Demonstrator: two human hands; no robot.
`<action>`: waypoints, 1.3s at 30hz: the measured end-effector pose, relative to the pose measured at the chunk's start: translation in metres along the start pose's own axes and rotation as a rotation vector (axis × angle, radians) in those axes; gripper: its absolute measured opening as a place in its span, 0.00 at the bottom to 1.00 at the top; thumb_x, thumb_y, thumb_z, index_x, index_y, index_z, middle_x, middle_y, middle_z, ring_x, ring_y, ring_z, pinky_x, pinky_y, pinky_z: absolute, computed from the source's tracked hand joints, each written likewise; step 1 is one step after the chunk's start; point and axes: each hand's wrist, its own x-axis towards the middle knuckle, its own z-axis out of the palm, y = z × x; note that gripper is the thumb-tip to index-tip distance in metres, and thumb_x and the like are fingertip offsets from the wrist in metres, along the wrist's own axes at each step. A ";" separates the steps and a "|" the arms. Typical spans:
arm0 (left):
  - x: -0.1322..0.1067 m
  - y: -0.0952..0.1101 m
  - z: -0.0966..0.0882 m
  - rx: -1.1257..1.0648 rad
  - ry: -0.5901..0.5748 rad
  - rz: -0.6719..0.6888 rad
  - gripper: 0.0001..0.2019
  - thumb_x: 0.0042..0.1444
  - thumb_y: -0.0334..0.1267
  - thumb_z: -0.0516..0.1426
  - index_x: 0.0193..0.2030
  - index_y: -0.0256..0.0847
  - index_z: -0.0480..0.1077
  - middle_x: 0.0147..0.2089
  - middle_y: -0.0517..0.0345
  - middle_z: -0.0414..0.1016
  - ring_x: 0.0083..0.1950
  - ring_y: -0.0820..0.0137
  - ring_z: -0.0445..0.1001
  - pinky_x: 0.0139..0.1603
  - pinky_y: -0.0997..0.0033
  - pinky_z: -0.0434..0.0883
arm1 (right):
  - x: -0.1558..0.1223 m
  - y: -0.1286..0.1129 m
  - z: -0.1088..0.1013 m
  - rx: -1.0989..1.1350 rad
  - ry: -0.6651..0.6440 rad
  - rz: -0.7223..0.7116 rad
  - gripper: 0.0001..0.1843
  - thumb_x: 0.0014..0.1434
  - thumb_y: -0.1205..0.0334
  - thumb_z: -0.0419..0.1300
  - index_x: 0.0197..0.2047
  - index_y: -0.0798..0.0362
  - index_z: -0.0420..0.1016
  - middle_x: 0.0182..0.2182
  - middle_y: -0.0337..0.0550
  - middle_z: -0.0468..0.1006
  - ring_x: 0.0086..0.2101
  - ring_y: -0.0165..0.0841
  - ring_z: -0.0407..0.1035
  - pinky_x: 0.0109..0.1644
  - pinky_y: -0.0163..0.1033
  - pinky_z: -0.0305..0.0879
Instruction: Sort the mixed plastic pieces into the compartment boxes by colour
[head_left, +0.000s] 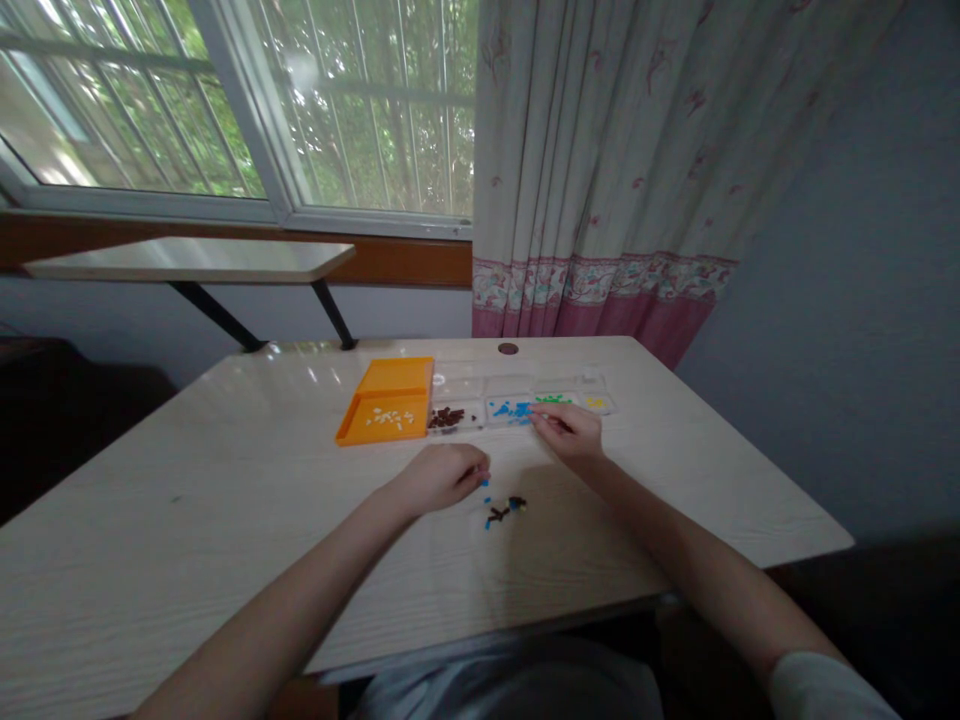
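Observation:
My left hand (442,475) rests on the wooden table (187,540) with its fingers curled in a pinch, just left of a small heap of dark and blue beads (504,509); what it pinches is too small to make out. My right hand (570,430) reaches forward, fingers pressed together at the edge of a clear tray of blue beads (510,410). Beside that tray stand clear trays with dark brown beads (447,417), green beads (553,399) and yellow beads (597,403).
An orange tray (386,403) with white beads sits left of the clear trays. A round cable hole (508,348) marks the table's far edge. Behind stand a window, a small shelf (195,258) and a curtain (615,170).

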 end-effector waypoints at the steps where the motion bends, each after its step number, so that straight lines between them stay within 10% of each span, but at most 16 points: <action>1: 0.000 -0.001 0.000 -0.003 -0.002 0.001 0.10 0.56 0.36 0.47 0.34 0.40 0.69 0.32 0.57 0.73 0.32 0.72 0.70 0.32 0.77 0.62 | 0.000 0.001 0.000 -0.002 -0.017 0.022 0.09 0.53 0.59 0.57 0.30 0.53 0.77 0.15 0.36 0.70 0.16 0.22 0.58 0.24 0.28 0.58; 18: -0.003 0.000 -0.008 -0.022 0.001 0.065 0.09 0.49 0.36 0.53 0.37 0.41 0.69 0.35 0.57 0.71 0.36 0.71 0.69 0.37 0.76 0.64 | -0.002 0.047 0.012 -0.213 -0.340 0.485 0.15 0.54 0.52 0.53 0.34 0.50 0.77 0.19 0.37 0.70 0.21 0.26 0.61 0.25 0.31 0.50; 24: -0.002 0.002 -0.008 -0.006 -0.017 0.060 0.08 0.51 0.37 0.53 0.37 0.41 0.69 0.35 0.57 0.71 0.36 0.71 0.69 0.36 0.76 0.64 | -0.003 0.036 0.008 -0.170 -0.394 0.412 0.15 0.54 0.53 0.53 0.33 0.53 0.76 0.15 0.35 0.66 0.19 0.25 0.58 0.24 0.30 0.50; 32: 0.000 0.005 -0.006 0.013 0.026 0.059 0.09 0.54 0.37 0.50 0.37 0.41 0.70 0.35 0.57 0.72 0.35 0.73 0.70 0.35 0.77 0.63 | -0.015 0.001 0.018 -0.068 -0.874 0.073 0.09 0.54 0.58 0.56 0.34 0.49 0.76 0.21 0.35 0.73 0.23 0.24 0.63 0.28 0.29 0.52; 39: 0.001 0.005 -0.006 0.021 0.210 0.007 0.10 0.57 0.39 0.50 0.37 0.39 0.70 0.32 0.56 0.72 0.34 0.73 0.69 0.34 0.76 0.64 | -0.024 -0.008 0.025 -0.088 -0.759 0.024 0.10 0.53 0.56 0.57 0.37 0.47 0.75 0.19 0.33 0.72 0.22 0.24 0.63 0.27 0.29 0.51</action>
